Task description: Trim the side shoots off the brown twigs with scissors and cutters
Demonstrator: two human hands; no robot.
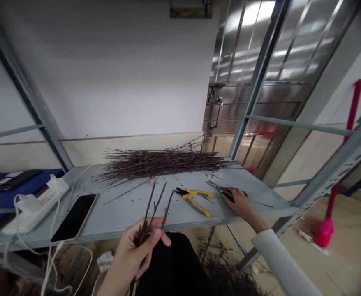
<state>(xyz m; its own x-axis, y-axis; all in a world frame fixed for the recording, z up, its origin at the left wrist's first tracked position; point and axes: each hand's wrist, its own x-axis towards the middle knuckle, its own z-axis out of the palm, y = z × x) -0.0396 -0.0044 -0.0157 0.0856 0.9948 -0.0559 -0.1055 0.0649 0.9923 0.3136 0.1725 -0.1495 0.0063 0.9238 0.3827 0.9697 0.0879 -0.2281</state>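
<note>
Close to me, in front of the shelf's edge, my left hand is closed round several thin dark twigs, which stick up above the fingers. To the right, my right hand is on the black handles of a pair of scissors. Their blades point left and away from me on the grey shelf. Between my hands lie pliers with yellow and grey handles and dark jaws. A large bundle of long dark twigs is stretched across the back of the shelf.
A phone lies at the left of the shelf, beside a white power strip with plugs and cables. Metal posts stand at the corners. Twig scraps are heaped on the floor below. A red-handled broom stands at right.
</note>
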